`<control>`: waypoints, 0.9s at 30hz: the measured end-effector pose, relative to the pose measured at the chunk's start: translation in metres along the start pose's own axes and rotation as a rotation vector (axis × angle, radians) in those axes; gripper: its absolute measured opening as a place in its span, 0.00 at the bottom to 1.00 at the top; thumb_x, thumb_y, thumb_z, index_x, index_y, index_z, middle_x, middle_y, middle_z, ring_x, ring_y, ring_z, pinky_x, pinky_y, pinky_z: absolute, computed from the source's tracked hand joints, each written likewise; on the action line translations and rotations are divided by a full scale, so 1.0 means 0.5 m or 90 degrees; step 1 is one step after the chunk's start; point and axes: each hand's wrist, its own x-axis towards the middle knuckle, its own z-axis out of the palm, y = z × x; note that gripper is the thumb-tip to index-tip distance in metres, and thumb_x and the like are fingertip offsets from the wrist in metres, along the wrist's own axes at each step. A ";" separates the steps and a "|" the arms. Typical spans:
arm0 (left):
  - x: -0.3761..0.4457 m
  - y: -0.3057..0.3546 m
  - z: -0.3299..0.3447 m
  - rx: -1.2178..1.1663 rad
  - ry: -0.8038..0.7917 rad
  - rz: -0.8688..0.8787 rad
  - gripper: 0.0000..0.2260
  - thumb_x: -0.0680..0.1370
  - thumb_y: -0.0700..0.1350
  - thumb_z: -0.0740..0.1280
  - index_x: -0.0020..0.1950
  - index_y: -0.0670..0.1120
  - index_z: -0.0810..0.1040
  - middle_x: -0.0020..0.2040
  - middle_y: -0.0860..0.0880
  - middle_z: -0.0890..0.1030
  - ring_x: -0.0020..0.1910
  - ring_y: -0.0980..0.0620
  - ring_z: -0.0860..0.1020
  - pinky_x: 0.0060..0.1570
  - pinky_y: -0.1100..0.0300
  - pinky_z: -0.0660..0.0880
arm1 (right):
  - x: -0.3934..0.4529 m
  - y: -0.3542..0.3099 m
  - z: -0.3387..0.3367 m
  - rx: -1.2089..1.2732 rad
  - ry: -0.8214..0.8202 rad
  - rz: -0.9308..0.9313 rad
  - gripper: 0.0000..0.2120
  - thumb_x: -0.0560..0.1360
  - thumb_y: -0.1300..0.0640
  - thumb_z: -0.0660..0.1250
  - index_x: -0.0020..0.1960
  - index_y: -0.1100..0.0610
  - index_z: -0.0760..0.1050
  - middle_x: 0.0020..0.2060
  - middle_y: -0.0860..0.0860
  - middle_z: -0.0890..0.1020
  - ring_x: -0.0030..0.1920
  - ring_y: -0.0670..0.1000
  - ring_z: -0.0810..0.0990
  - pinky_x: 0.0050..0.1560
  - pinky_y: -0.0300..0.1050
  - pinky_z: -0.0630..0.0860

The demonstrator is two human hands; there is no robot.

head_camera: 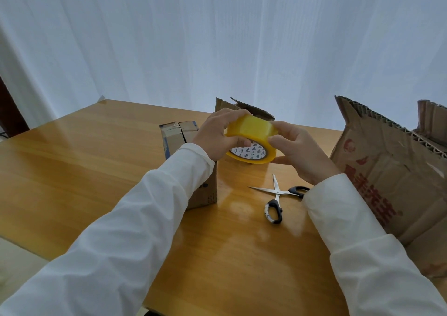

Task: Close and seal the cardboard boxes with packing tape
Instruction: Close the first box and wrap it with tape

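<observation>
A yellow roll of packing tape [251,134] hangs above the table, held between both hands. My left hand [217,136] grips its left side, fingers over the rim and thumb at the patterned core. My right hand [297,149] holds its right side with curled fingers. Under my left forearm stands a small cardboard box [180,134] with its top flaps folded down and blue tape at its edges. Behind the roll a second small box [256,112] has its flaps up. A large open box [387,175] with red print stands at the right.
Scissors [277,194] with black handles lie open on the wooden table [84,170] below my right wrist. A white curtain hangs behind the table. The table's left half is bare wood.
</observation>
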 end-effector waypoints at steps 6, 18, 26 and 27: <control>-0.001 0.000 0.003 0.010 0.022 0.002 0.24 0.72 0.46 0.73 0.67 0.52 0.72 0.57 0.54 0.71 0.60 0.51 0.67 0.54 0.58 0.64 | 0.000 -0.010 0.013 -0.095 0.039 -0.054 0.19 0.71 0.54 0.63 0.62 0.45 0.73 0.53 0.55 0.78 0.52 0.54 0.80 0.51 0.54 0.81; -0.002 0.007 0.001 0.045 0.019 -0.025 0.23 0.74 0.47 0.71 0.67 0.51 0.71 0.60 0.51 0.72 0.62 0.49 0.66 0.56 0.59 0.61 | 0.010 0.015 0.029 -0.239 0.201 -0.096 0.22 0.77 0.66 0.55 0.66 0.49 0.74 0.55 0.49 0.77 0.54 0.53 0.77 0.51 0.46 0.78; -0.003 0.009 0.002 0.077 0.001 -0.033 0.25 0.73 0.47 0.71 0.69 0.51 0.70 0.63 0.47 0.72 0.63 0.47 0.67 0.57 0.59 0.61 | 0.011 0.016 0.013 -0.033 0.054 0.005 0.12 0.76 0.52 0.67 0.59 0.45 0.74 0.54 0.49 0.78 0.58 0.51 0.77 0.55 0.47 0.78; -0.003 0.009 0.002 0.080 -0.001 -0.034 0.25 0.74 0.47 0.71 0.69 0.51 0.70 0.64 0.47 0.72 0.63 0.47 0.66 0.57 0.60 0.61 | 0.011 0.017 0.009 -0.020 0.043 0.013 0.14 0.77 0.53 0.67 0.62 0.48 0.74 0.56 0.50 0.78 0.58 0.51 0.78 0.54 0.46 0.79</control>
